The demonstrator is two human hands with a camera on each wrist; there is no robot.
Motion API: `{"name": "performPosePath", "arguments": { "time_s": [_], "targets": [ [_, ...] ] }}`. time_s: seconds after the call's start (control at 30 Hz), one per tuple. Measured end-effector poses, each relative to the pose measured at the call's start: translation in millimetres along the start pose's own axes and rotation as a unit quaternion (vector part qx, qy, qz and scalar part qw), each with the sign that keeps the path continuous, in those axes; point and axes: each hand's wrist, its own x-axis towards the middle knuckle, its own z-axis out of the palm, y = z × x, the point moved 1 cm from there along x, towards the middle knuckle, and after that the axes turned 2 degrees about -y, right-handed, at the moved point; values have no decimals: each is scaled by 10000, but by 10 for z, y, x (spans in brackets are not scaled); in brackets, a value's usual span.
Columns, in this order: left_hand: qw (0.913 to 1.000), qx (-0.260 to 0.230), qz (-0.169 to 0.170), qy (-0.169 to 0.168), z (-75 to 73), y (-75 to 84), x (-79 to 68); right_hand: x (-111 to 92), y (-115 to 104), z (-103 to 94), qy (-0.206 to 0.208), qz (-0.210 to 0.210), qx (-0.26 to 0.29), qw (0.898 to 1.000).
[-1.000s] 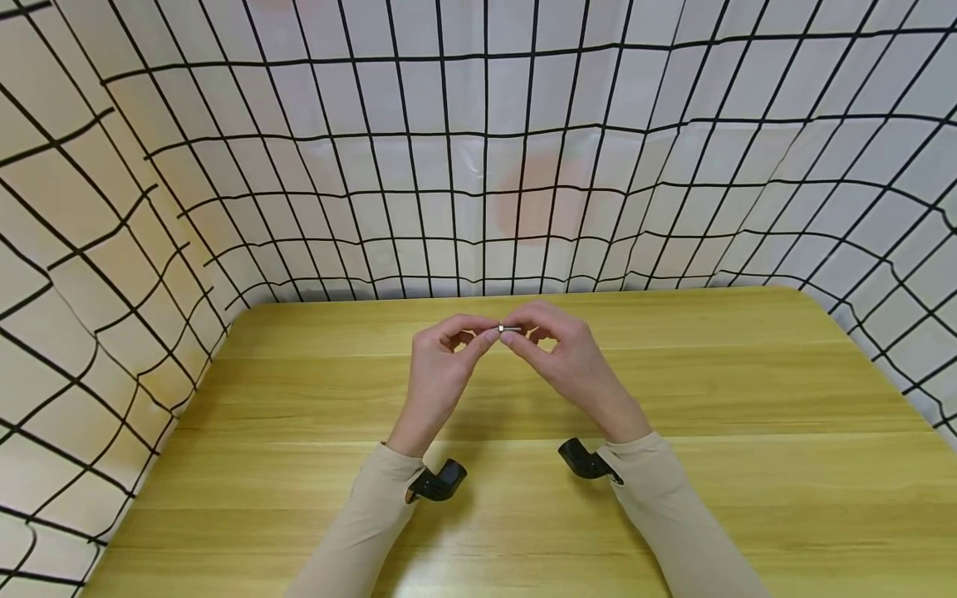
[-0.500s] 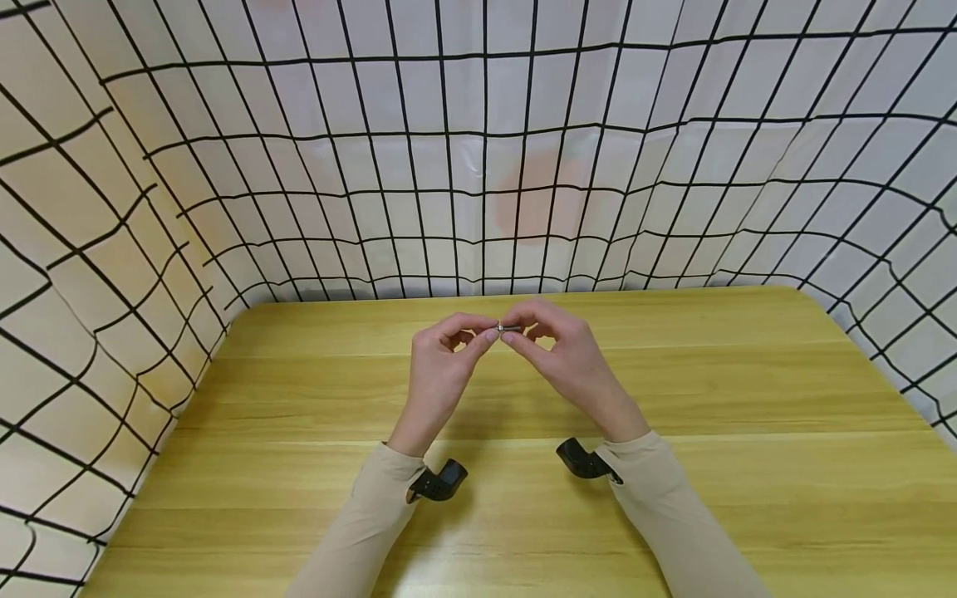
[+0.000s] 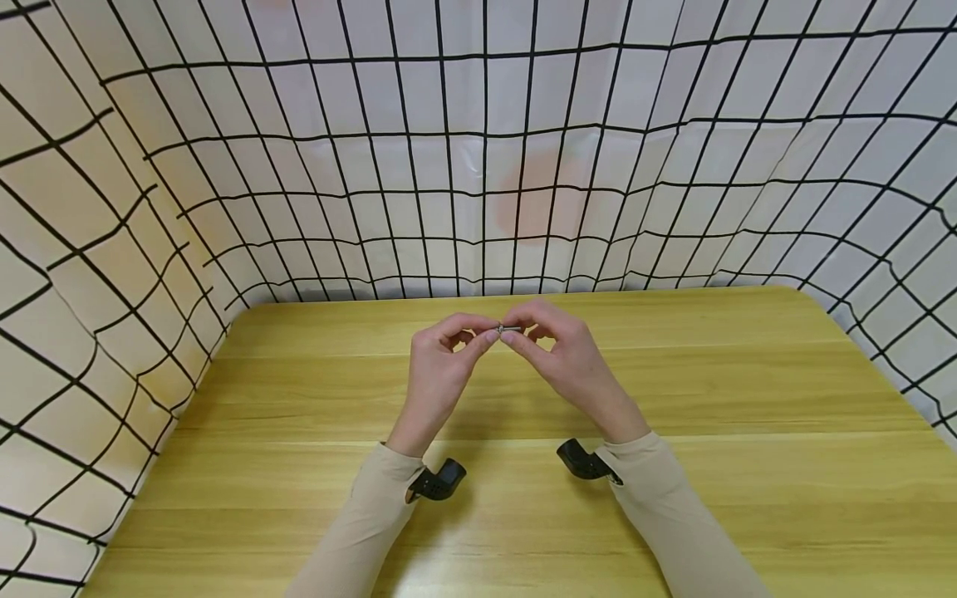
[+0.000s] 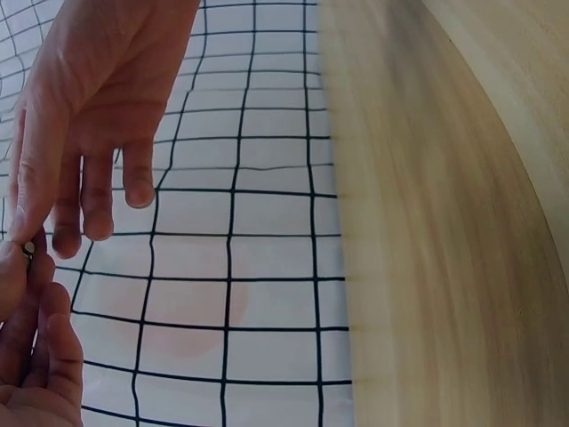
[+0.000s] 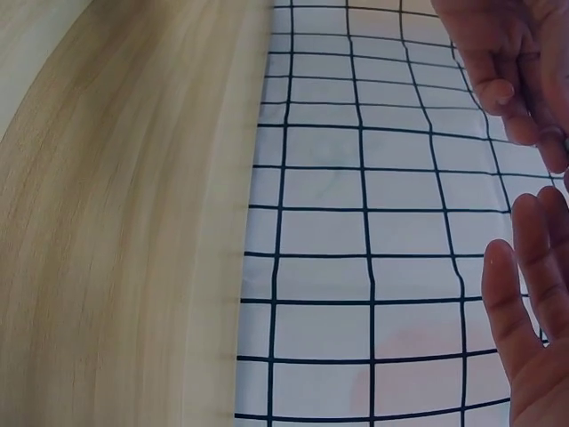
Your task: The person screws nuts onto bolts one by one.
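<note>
Between the fingertips of both hands sits a small metal bolt [image 3: 512, 329], its wider end to the left and its thin shank to the right. My left hand [image 3: 437, 374] pinches the wider end with thumb and index finger. The shank is pinched by my right hand [image 3: 571, 357] in the same way. In the left wrist view a bit of metal [image 4: 28, 249] shows where the left hand [image 4: 44, 382] at lower left meets the right hand [image 4: 98, 107] above. The right wrist view cuts off the pinching fingertips; the right hand's other fingers [image 5: 511, 294] extend there.
Both hands are raised over the wooden table [image 3: 673, 498], toward its far edge. A white sheet with a black grid [image 3: 478, 149] rises behind the table and along its sides. Black wrist cameras [image 3: 446, 480] stick out from the beige sleeves [image 3: 359, 531].
Both hands stay nearly in place. The bolt's wider end shows a slightly different face and glint in each frame, as if turning between the fingertips.
</note>
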Motion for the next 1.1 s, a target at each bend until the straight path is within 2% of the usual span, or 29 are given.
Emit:
{"name": "performPosePath", "arguments": {
  "time_s": [0.43, 0.77, 1.1],
  "targets": [
    [9999, -85, -4, 64, 3, -20, -4, 3, -14, -5, -94, 134, 28, 9999],
    [9999, -47, 14, 100, 16, -19, -1, 6, -24, -16, 47, -120, 20, 9999],
    [9999, 57, -37, 108, 10, -4, -9, 4, -12, -6, 46, -109, 11, 9999]
  ]
}}
